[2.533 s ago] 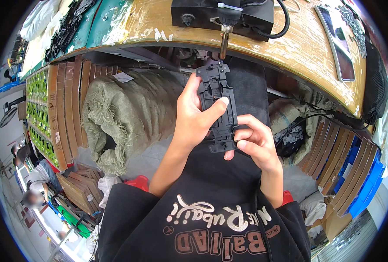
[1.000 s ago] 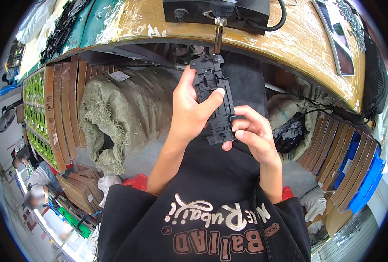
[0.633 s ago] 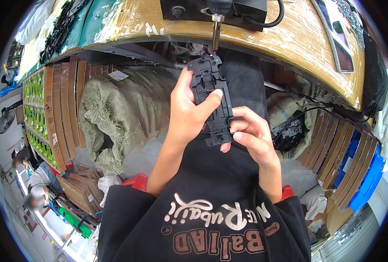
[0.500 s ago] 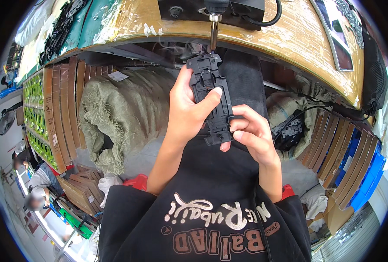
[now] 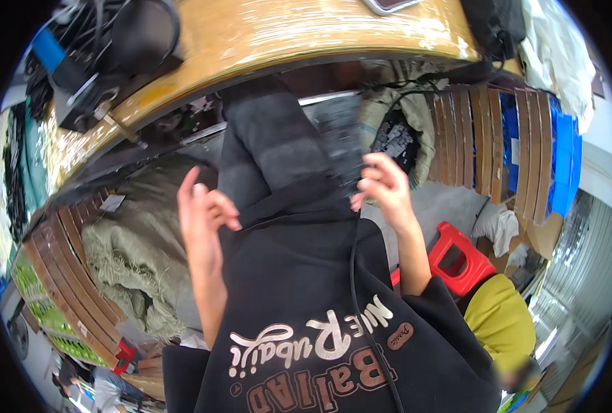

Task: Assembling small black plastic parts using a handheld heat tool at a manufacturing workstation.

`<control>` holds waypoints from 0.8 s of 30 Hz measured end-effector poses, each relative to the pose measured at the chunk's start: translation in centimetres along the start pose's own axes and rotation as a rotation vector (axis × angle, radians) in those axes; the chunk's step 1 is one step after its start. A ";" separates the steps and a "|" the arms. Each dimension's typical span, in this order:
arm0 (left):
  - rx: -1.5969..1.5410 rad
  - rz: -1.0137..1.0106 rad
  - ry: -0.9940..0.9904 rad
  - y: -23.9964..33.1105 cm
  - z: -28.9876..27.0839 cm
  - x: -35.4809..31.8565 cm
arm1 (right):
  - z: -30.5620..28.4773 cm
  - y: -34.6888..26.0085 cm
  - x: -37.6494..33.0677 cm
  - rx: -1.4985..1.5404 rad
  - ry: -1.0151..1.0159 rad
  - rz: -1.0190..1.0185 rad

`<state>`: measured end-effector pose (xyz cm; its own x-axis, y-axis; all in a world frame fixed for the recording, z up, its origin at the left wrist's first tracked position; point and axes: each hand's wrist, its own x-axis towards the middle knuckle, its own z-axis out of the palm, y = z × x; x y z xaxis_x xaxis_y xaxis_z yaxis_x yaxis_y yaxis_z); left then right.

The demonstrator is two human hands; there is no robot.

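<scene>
My right hand [image 5: 387, 189] is closed at the lower end of a long black plastic part [image 5: 340, 134], which is smeared by motion. The part stands out beyond my fingers, beside my dark-trousered legs and close to the open sack [image 5: 421, 141] of black pieces. Over the left side of my lap, my left hand [image 5: 206, 213] holds nothing, its fingers apart and partly curled. A driver tool with a metal shaft [image 5: 116, 127] points down over the table edge at the upper left, away from both hands.
The wooden table [image 5: 306, 31] crosses the top of the view. A rolled woven sack [image 5: 141, 241] lies at the left, by stacked cardboard [image 5: 72, 282]. On the right are more cardboard sheets [image 5: 485, 138], a red stool [image 5: 457, 258] and a person in yellow [image 5: 502, 320].
My view has swung to the right. My left hand has let go of the black plastic part, and my right hand has carried it away from the driver, toward the open sack.
</scene>
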<state>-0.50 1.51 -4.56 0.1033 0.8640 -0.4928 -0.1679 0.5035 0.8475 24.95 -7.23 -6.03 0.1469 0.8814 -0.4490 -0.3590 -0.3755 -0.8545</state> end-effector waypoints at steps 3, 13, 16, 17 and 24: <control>0.007 -0.040 0.221 -0.9 -3.8 1.0 | -6.2 3.7 -0.5 0.241 0.563 -0.285; 0.036 0.147 0.498 1.8 -12.4 1.8 | -18.9 16.5 6.3 0.061 0.786 0.283; 0.123 0.284 0.639 3.3 -12.6 1.0 | -20.0 16.4 7.8 0.093 0.749 0.328; 0.125 0.318 0.656 4.0 -12.0 0.7 | -19.9 15.9 8.1 0.120 0.813 0.297; 0.347 0.684 0.699 11.7 -11.0 2.8 | -19.8 15.0 8.3 0.358 0.947 -0.007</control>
<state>-13.01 9.85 1.85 -0.5182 0.8304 0.2045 0.3268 -0.0287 0.9447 39.05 -11.23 -27.78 0.7650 0.2351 -0.5996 -0.5876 -0.1264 -0.7993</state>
